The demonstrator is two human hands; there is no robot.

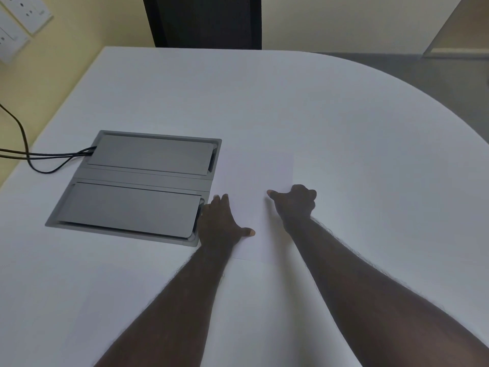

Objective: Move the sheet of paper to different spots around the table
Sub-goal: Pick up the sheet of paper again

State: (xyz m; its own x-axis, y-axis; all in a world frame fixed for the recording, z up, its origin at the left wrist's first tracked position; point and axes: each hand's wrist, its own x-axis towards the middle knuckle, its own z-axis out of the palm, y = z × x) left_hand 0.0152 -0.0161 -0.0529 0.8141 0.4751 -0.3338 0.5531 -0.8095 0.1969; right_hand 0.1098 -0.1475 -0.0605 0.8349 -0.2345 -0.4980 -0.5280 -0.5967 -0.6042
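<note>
Sheet of paper [258, 207] lies flat at frame centre, just right of the grey cable box [137, 186], white on the white table [344, 128]. Left hand [221, 223] is flat, fingers spread on its left edge; right hand [296, 203] is curled at its right edge, grip unclear. Judging progress: mid-task, can't tell how many spots are done; far and right areas look open.

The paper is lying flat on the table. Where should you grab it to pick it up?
The sheet of paper lies flat on the white table, so no edge stands up to pinch. Probably best is its right edge, beside the right hand: press down, slide it a little, curl that edge up, then pinch from the right. The left hand side is crowded by the grey cable box.
</note>
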